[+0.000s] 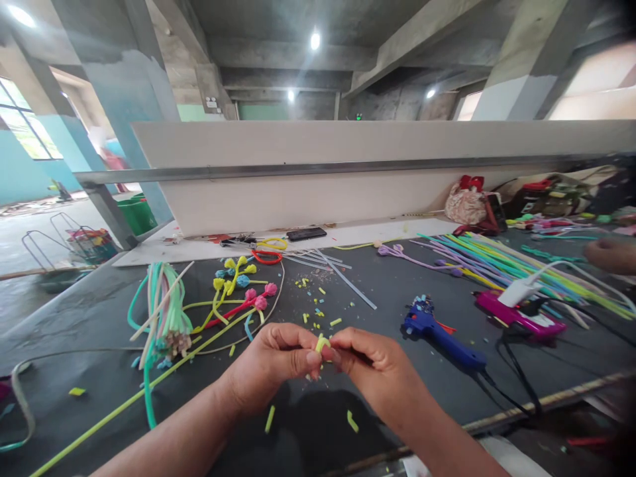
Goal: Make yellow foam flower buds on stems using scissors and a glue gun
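At the middle of the dark table, my left hand (283, 358) pinches a small yellow-green piece (322, 343) between thumb and fingers. My right hand (370, 361) grips the same piece from the other side, its fingertips close to the left ones. Short yellow-green cuttings (269, 419) lie on the table around both hands. A long yellow-green stem (114, 414) runs diagonally past my left forearm. Beyond my left hand are stems with yellow, blue and pink knotted ends (261, 303). To the right of my right hand rests a blue glue gun (444, 338).
A bundle of green and pale stems (169, 311) stands at left. On the right are a magenta power strip (519, 315), black cables, many coloured stems (536, 265) and another person's hand (611, 256). A phone (306, 233) and bags (466, 202) lie along the back.
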`<state>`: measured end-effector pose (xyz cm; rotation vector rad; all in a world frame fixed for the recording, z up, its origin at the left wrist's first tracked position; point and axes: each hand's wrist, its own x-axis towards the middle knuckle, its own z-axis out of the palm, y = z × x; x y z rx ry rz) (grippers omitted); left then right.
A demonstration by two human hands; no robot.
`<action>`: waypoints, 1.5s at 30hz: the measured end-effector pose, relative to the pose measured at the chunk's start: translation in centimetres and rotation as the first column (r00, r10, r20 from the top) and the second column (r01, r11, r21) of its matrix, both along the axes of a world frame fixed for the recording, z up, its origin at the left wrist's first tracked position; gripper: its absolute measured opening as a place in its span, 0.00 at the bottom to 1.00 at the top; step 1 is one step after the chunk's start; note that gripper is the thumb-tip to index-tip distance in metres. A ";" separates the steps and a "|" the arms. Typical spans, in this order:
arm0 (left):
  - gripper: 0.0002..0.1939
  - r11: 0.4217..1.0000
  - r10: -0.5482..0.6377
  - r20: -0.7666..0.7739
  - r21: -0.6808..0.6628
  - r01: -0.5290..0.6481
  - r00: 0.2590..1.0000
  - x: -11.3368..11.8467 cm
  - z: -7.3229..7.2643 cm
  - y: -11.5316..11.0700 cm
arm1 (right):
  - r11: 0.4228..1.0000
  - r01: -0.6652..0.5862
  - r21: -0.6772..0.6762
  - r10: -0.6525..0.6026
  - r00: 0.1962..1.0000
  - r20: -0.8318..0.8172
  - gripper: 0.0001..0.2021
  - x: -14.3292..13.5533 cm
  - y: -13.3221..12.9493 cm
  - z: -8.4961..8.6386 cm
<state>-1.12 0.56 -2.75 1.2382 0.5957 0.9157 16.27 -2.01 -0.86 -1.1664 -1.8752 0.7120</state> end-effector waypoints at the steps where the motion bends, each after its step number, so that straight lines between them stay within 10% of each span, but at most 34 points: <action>1: 0.06 0.999 0.038 -0.012 0.025 -0.038 0.999 0.1 0.0 0.0 | 0.998 0.027 0.059 -0.028 0.999 0.027 0.11 -0.3 -0.2 -0.3; 7: 0.08 0.924 0.276 -0.242 0.333 -0.188 0.930 0.2 0.7 0.1 | 0.981 0.074 0.178 -0.106 0.979 0.175 0.09 -1.5 -1.2 -2.1; 11: 0.12 0.752 0.363 -0.438 0.659 0.019 0.823 0.0 1.3 0.2 | 0.982 0.054 0.182 -0.120 0.918 0.377 0.09 -1.4 -1.5 -2.1; 15: 0.14 0.667 0.349 -0.557 0.712 0.218 0.754 0.0 1.2 0.5 | 0.973 0.022 0.232 -0.150 0.821 0.550 0.09 -0.4 -1.5 -1.2; 28: 0.07 0.936 -0.234 -0.473 0.128 0.329 0.849 -0.5 1.8 0.3 | 0.978 -0.008 -0.208 0.054 0.976 0.213 0.05 1.1 0.1 0.8; 36: 0.06 0.939 -0.129 -0.576 0.190 0.285 0.807 -0.1 1.7 0.2 | 0.937 -0.021 -0.348 0.089 0.980 0.181 0.10 1.0 0.1 0.3; 45: 0.07 0.772 0.092 -0.696 0.501 0.391 0.712 -0.4 1.2 0.0 | 0.886 0.001 -0.463 0.050 0.994 0.098 0.03 0.0 0.4 -0.7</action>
